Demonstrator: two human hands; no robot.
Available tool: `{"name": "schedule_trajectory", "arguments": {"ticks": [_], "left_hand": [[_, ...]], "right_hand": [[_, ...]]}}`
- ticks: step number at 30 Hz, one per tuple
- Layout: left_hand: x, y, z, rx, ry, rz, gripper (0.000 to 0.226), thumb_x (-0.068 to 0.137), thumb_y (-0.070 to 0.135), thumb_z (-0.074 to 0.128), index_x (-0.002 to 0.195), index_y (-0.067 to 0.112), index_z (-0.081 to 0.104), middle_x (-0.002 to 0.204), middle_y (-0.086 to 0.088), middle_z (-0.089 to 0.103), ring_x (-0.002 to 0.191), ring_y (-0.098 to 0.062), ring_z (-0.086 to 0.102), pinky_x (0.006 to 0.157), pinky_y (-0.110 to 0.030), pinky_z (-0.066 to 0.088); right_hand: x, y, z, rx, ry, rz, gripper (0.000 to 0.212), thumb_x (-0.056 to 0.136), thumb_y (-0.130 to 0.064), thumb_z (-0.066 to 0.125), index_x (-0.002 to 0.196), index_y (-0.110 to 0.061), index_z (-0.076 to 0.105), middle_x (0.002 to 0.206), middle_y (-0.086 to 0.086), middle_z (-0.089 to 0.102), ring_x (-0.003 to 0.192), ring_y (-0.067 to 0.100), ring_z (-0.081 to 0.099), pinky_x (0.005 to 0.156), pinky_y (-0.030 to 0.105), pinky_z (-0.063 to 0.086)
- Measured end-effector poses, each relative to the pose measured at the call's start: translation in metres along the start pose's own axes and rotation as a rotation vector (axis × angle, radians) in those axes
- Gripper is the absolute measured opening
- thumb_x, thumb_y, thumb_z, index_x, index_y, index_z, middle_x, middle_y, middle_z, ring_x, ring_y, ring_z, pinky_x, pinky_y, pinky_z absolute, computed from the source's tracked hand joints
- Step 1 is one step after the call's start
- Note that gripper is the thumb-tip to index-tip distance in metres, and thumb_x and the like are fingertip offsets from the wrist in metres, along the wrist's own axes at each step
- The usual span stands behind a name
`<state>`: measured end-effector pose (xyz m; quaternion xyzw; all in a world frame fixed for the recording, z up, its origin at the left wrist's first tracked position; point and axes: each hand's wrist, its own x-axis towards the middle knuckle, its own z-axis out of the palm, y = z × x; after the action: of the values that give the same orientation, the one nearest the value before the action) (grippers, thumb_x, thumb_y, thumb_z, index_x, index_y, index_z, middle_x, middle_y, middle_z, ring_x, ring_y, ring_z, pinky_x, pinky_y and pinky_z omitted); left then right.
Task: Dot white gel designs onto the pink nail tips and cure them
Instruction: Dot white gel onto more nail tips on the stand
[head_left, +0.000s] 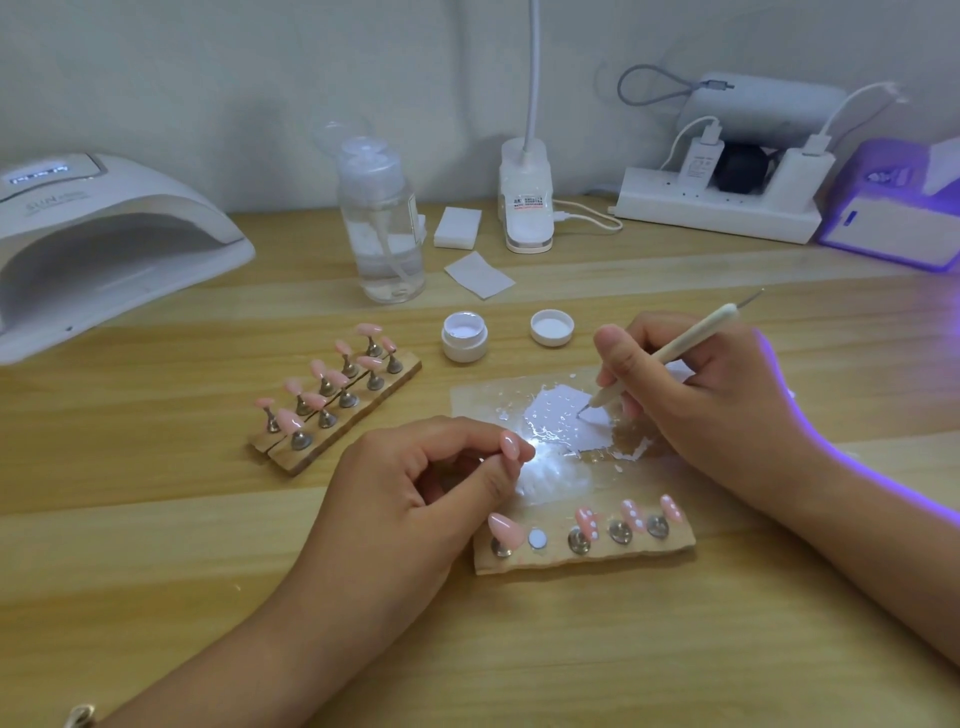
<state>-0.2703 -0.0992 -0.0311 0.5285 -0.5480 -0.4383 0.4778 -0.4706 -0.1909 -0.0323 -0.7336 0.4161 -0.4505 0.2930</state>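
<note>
My right hand grips a white dotting pen, its tip touching white gel on a clear palette sheet. My left hand pinches a pink nail tip on its stand between thumb and fingers, just left of the palette. In front of me lies a wooden holder with several pink tips; three at its right carry white dots, one magnet spot stands bare. A second wooden holder with several plain pink tips lies to the left. The open white gel jar and its lid stand behind the palette.
A white curing lamp sits at the far left. A clear pump bottle, wipes, a desk lamp base and a power strip line the back. A small lamp glowing purple stands at the far right.
</note>
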Motion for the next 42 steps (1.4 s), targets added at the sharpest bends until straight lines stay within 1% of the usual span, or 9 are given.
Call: {"name": "schedule_trajectory", "arguments": {"ticks": [10, 14, 20, 24, 30, 34, 35, 38, 42], "left_hand": [[0.0011, -0.0004, -0.0004, 0.037, 0.008, 0.014, 0.014, 0.088, 0.012, 0.069, 0.083, 0.023, 0.078, 0.073, 0.000, 0.074, 0.053, -0.011, 0.069, 0.051, -0.012, 0.045], [0.0008, -0.0015, -0.0003, 0.031, 0.006, 0.019, 0.014, 0.088, 0.012, 0.069, 0.083, 0.022, 0.078, 0.072, 0.000, 0.073, 0.053, -0.011, 0.069, 0.050, -0.012, 0.045], [0.0007, -0.0038, -0.0008, 0.016, 0.002, 0.023, 0.014, 0.088, 0.013, 0.069, 0.083, 0.023, 0.078, 0.068, 0.000, 0.072, 0.053, -0.011, 0.068, 0.051, -0.012, 0.046], [0.0009, -0.0057, -0.0014, 0.034, -0.001, 0.031, 0.014, 0.089, 0.014, 0.069, 0.085, 0.025, 0.078, 0.068, 0.002, 0.072, 0.054, -0.011, 0.069, 0.053, -0.013, 0.047], [0.0015, -0.0074, -0.0014, 0.048, 0.013, 0.043, 0.013, 0.088, 0.019, 0.071, 0.085, 0.028, 0.079, 0.075, 0.002, 0.075, 0.055, -0.014, 0.069, 0.055, -0.025, 0.051], [0.0022, -0.0082, -0.0007, 0.072, 0.025, 0.052, 0.004, 0.086, 0.029, 0.076, 0.085, 0.031, 0.079, 0.082, 0.003, 0.075, 0.063, -0.034, 0.067, 0.062, -0.051, 0.055], [0.0023, -0.0084, -0.0008, 0.072, 0.027, 0.057, 0.003, 0.085, 0.031, 0.076, 0.085, 0.032, 0.079, 0.083, 0.003, 0.075, 0.064, -0.034, 0.067, 0.062, -0.051, 0.055], [0.0016, -0.0078, -0.0003, 0.045, 0.023, 0.074, 0.009, 0.083, 0.031, 0.070, 0.085, 0.029, 0.079, 0.081, 0.002, 0.075, 0.057, -0.022, 0.070, 0.063, -0.045, 0.056], [0.0023, -0.0073, -0.0003, 0.025, 0.018, 0.075, 0.012, 0.083, 0.030, 0.070, 0.084, 0.025, 0.080, 0.083, -0.003, 0.074, 0.054, -0.020, 0.069, 0.068, -0.047, 0.054]], "right_hand": [[-0.0002, 0.0008, 0.0005, 0.003, -0.005, -0.008, 0.039, 0.093, -0.037, 0.058, 0.064, -0.012, 0.065, 0.052, -0.009, 0.058, 0.050, 0.009, 0.059, 0.044, 0.009, 0.040], [-0.0004, 0.0009, -0.0004, 0.002, 0.009, -0.027, 0.039, 0.094, -0.038, 0.057, 0.063, -0.015, 0.064, 0.051, -0.015, 0.056, 0.050, 0.002, 0.056, 0.047, 0.006, 0.039], [-0.0003, 0.0025, 0.0000, 0.022, 0.003, 0.017, 0.039, 0.094, -0.038, 0.058, 0.063, -0.015, 0.065, 0.049, -0.010, 0.056, 0.045, 0.002, 0.055, 0.044, 0.007, 0.039], [0.0011, 0.0022, -0.0018, 0.001, 0.026, -0.029, 0.039, 0.097, -0.035, 0.057, 0.064, -0.016, 0.064, 0.052, -0.014, 0.057, 0.050, 0.004, 0.056, 0.050, 0.016, 0.045], [0.0010, 0.0016, -0.0018, 0.001, 0.062, -0.037, 0.039, 0.096, -0.036, 0.056, 0.064, -0.015, 0.064, 0.052, -0.010, 0.056, 0.050, 0.006, 0.056, 0.051, 0.019, 0.045], [-0.0003, 0.0022, -0.0043, 0.002, 0.093, -0.066, 0.039, 0.099, -0.035, 0.054, 0.067, -0.015, 0.065, 0.056, -0.003, 0.058, 0.053, 0.007, 0.058, 0.055, 0.013, 0.043], [-0.0008, 0.0024, -0.0046, 0.003, 0.104, -0.072, 0.039, 0.099, -0.034, 0.054, 0.068, -0.015, 0.066, 0.057, -0.002, 0.059, 0.054, 0.006, 0.058, 0.056, 0.012, 0.043], [-0.0016, 0.0038, -0.0045, 0.004, 0.127, -0.087, 0.038, 0.101, -0.033, 0.055, 0.069, -0.016, 0.067, 0.059, -0.001, 0.060, 0.056, 0.007, 0.060, 0.058, 0.013, 0.044], [-0.0012, 0.0038, -0.0041, 0.018, 0.159, -0.101, 0.036, 0.101, -0.036, 0.053, 0.072, -0.021, 0.068, 0.060, -0.003, 0.062, 0.061, 0.009, 0.061, 0.062, 0.018, 0.046]]}}
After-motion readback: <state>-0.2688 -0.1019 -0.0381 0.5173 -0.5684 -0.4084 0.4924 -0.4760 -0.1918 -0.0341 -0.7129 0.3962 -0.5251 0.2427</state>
